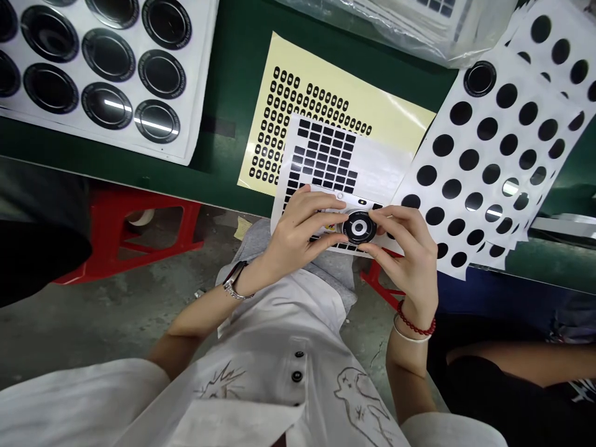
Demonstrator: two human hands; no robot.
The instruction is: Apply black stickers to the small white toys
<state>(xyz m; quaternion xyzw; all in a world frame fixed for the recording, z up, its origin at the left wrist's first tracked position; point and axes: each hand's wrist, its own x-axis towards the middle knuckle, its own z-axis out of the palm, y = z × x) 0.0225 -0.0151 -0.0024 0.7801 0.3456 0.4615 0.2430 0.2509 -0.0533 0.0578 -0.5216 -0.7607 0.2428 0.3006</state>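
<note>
A small white camera (352,200) with a round black lens front (360,227) is held between my two hands at the table's near edge. My left hand (302,223) grips its left side, with the fingertips and thumb at the lens rim. From the right, my right hand (406,245) pinches the rim between thumb and fingers. Beneath the camera lies a white sheet of black rectangular stickers (384,161). That sheet overlaps a yellow sheet of small black oval stickers (288,53). My fingers hide part of the camera body.
Sheets of large black round stickers (193,133) lie at the left of the green table (237,37). Sheets with black discs (505,139) spread at the right. A clear plastic bag (419,37) sits at the back. Red stools (135,226) stand below; a person's arm (516,363) shows at right.
</note>
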